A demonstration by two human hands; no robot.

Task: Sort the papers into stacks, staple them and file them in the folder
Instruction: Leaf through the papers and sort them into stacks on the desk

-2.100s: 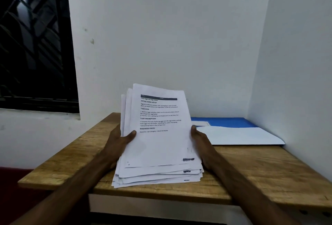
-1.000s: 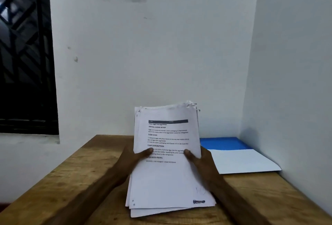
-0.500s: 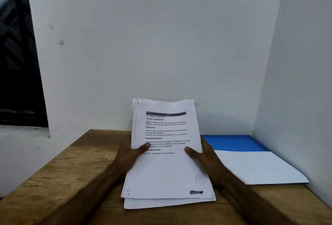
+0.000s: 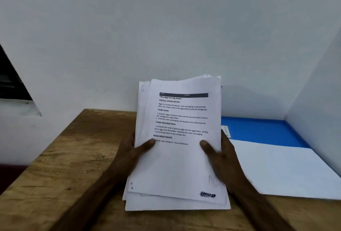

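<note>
A thick bundle of printed white papers [image 4: 177, 168] stands tilted towards me, its lower edge near the wooden table [image 4: 60, 162]. My left hand [image 4: 134, 150] grips its left side, thumb across the top sheet. My right hand [image 4: 219, 155] grips the right side the same way. The sheets are roughly aligned, with a few edges sticking out at the bottom and left. An open blue folder [image 4: 262, 131] lies flat to the right, with a white sheet [image 4: 284, 169] on its near half. No stapler is in view.
White walls close off the table at the back and on the right, forming a corner behind the folder. A dark window [image 4: 9, 83] sits at the far left. Bare wood shows to the left of the papers.
The fanned sheets have been drawn together into a tidier bundle and raised more upright. My view has moved closer and turned right, showing more of the folder.
</note>
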